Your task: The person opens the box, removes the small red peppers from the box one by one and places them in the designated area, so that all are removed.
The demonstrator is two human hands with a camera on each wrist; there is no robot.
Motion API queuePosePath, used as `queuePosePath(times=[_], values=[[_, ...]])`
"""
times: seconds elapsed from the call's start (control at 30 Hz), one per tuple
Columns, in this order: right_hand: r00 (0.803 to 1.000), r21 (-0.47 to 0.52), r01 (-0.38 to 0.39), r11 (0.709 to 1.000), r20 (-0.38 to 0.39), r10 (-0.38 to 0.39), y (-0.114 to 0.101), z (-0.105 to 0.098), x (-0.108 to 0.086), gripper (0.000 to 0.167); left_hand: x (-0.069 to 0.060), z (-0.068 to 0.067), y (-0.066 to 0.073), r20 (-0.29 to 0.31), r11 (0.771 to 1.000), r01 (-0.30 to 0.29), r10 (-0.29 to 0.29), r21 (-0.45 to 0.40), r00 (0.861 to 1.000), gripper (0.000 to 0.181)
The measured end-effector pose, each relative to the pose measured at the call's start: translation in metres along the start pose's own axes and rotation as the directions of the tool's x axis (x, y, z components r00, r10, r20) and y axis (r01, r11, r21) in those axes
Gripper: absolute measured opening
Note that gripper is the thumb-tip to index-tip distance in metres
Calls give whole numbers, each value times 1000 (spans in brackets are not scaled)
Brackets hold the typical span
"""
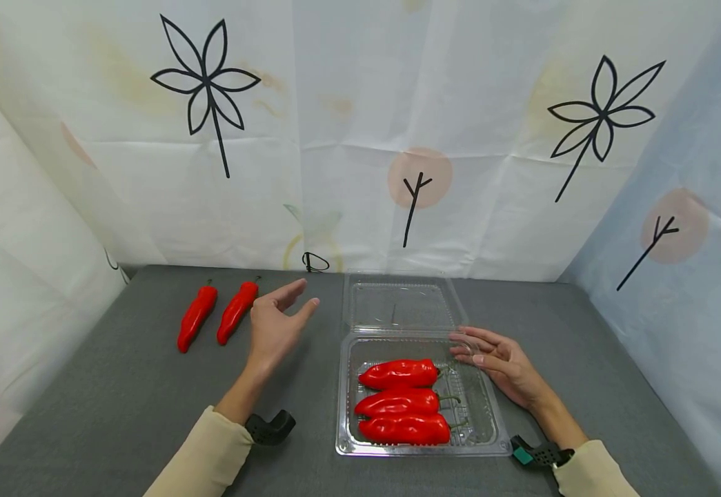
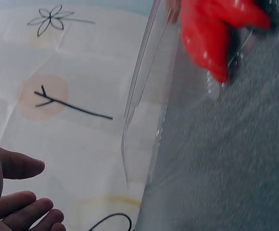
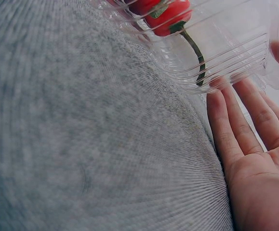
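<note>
A clear plastic clamshell container (image 1: 346,386) lies with its lid (image 1: 360,304) folded back. Three red peppers (image 1: 400,402) lie side by side in its base, stems to the right. My right hand (image 1: 509,366) holds the base's right edge; in the right wrist view the fingers (image 3: 245,130) meet the outer wall and the thumb is by the rim. My left hand (image 1: 273,331) is raised left of the container, thumb and fingers apart, holding nothing. Just to its left are two more red peppers, one nearer (image 1: 237,313) and one farther left (image 1: 197,319).
The grey tabletop (image 1: 310,414) meets a white printed cloth backdrop (image 1: 360,138) behind and cloth sides at left and right. A small black loop (image 1: 315,262) shows at the back edge. Dark bands (image 1: 270,428) are on both wrists.
</note>
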State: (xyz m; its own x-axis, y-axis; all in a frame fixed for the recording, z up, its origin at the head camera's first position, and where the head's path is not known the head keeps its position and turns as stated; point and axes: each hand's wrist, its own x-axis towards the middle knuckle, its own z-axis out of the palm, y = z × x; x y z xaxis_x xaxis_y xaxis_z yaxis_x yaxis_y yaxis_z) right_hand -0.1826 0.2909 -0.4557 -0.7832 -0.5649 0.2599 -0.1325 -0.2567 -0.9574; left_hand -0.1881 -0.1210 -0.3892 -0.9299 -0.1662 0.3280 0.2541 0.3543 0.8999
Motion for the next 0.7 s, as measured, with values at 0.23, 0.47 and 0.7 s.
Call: queuePosePath(times=[0.23, 0.47, 0.7], values=[[1000, 6, 7, 1000, 4, -7, 0, 0, 0, 50, -13, 13, 13, 76, 999, -48, 49, -20, 996, 40], [1000, -1, -1, 1000, -4, 1, 1, -1, -1, 50, -26, 26, 21, 209, 996, -74, 81, -40, 975, 41], [1000, 10, 5, 1000, 7, -5, 0, -1, 0, 50, -37, 40, 22, 352, 991, -81, 115, -108, 929, 40]])
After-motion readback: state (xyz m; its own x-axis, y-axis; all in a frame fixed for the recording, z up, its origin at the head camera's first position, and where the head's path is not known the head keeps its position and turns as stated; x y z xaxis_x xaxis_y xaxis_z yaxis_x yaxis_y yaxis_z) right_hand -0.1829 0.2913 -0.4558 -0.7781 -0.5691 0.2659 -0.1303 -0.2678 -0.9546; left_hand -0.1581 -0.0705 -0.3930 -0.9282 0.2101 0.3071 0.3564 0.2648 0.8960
